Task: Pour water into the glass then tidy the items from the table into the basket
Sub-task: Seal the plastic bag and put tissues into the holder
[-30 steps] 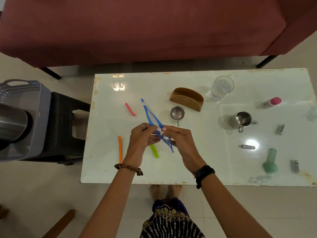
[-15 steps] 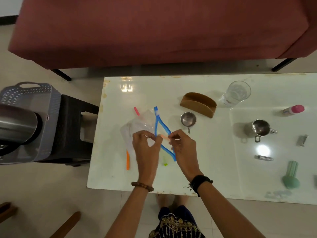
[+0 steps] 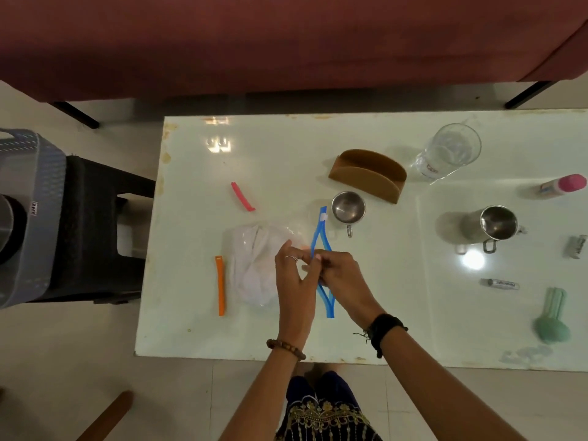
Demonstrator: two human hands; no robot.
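Note:
My left hand [image 3: 294,278] and my right hand [image 3: 342,276] meet over the white table [image 3: 191,329], both pinching the blue zip mouth of a clear plastic bag [image 3: 254,265]. The bag's mouth gapes open in a blue loop [image 3: 319,237]; its crumpled body lies left of my hands. An orange strip [image 3: 220,285] lies left of the bag and a pink strip [image 3: 242,196] behind it. The water glass [image 3: 451,151] stands at the back right. The grey basket [image 3: 28,218] sits on a black stool at the far left, with a steel flask partly visible inside.
On the table also stand a brown holder [image 3: 369,175], a small steel cup [image 3: 348,207], a steel mug [image 3: 494,224], a pink-capped bottle [image 3: 563,185], a small tube [image 3: 500,283], a green object [image 3: 553,315] and a metal clip [image 3: 576,246]. A red sofa runs behind.
The bag has come down onto the table and its crumpled body now shows left of my hands. A green strip seen earlier under the bag is no longer visible.

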